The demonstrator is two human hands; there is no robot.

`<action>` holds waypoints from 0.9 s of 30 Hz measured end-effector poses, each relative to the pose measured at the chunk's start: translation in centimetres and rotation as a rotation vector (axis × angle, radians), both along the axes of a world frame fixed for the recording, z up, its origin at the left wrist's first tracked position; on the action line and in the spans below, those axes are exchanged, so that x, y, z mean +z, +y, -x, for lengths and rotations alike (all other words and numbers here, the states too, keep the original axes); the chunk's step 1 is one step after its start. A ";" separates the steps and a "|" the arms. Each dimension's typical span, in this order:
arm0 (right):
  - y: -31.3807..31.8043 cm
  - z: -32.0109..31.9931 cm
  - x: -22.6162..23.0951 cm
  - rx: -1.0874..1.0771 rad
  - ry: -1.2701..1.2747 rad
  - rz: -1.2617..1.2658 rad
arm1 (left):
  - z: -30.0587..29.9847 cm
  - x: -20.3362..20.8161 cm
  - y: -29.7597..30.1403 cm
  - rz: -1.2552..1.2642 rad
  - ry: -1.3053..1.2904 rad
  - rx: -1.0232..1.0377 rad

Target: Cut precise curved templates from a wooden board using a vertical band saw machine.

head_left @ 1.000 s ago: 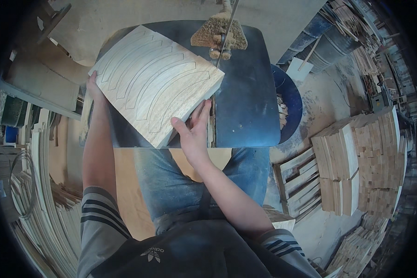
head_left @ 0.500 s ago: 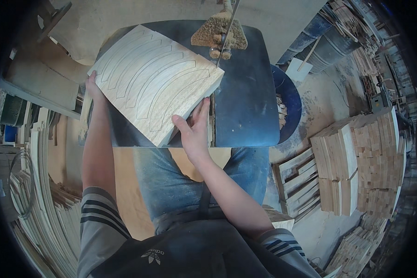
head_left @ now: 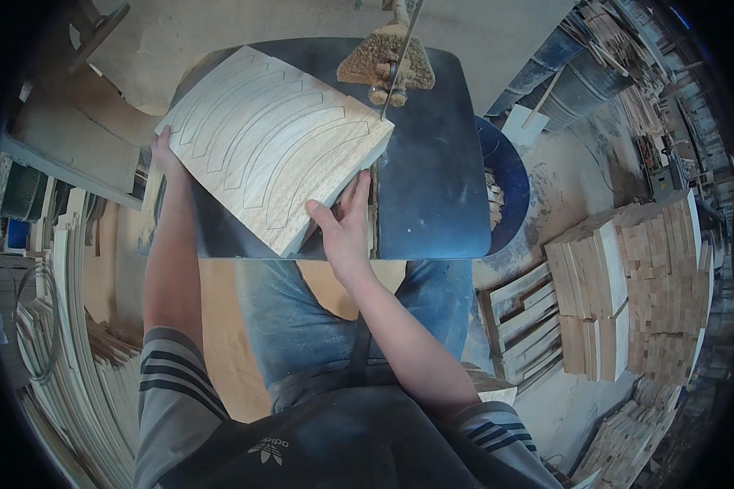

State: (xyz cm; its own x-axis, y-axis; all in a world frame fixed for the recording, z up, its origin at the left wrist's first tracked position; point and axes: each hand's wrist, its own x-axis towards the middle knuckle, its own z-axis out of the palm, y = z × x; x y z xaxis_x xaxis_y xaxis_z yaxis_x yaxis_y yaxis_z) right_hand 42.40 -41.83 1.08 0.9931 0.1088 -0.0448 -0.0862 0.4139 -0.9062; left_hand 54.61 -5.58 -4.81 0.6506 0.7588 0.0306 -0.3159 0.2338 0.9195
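A thick pale wooden block [head_left: 245,155] lies aslant on the dark bandsaw table [head_left: 432,187], with several curved outlines drawn on its top face. My left hand [head_left: 170,153] grips its left edge, the fingers partly hidden by the wood. At the near right side, my right hand [head_left: 347,232] holds the block with the thumb on the top edge and the fingers along the side. The thin saw blade [head_left: 400,57] runs down to the block's far right corner, in front of a sawdust-coated guide [head_left: 412,61]. Whether blade and wood touch, I cannot tell.
A blue tub [head_left: 510,196] holding wood offcuts stands right of the table. Stacked wooden pieces [head_left: 628,293] and a slatted pallet [head_left: 526,322] are farther right. Long wood strips [head_left: 81,342] lean at the left. A dark drum [head_left: 583,85] stands at the far right.
The block has barely shifted, its near corner a touch to the right. Both hands keep their hold.
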 end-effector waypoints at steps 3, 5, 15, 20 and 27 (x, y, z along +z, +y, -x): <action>-0.5 -0.2 -0.3 0.001 0.008 -0.036 | 0.0 1.0 -2.3 -0.056 0.011 0.016; 0.1 0.2 0.3 -0.039 -0.001 -0.047 | 0.3 0.4 -0.4 -0.065 -0.001 0.023; 4.4 4.2 1.5 -0.152 0.309 0.074 | 0.3 1.0 -1.4 -0.088 0.001 0.054; 4.4 4.1 1.7 -0.111 0.276 0.051 | 0.2 0.3 -0.4 -0.090 -0.044 0.007; 4.4 5.4 0.9 -0.090 0.292 0.124 | 0.5 -0.7 0.1 -0.025 -0.129 -0.078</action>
State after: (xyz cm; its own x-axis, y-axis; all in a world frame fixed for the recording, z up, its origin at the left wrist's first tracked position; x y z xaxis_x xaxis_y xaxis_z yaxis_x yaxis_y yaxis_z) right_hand 37.01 -37.40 1.96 0.9416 -0.0033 -0.3366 -0.3179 0.3200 -0.8925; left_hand 54.07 -5.50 -5.47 0.6973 0.7038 0.1362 -0.4136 0.2397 0.8783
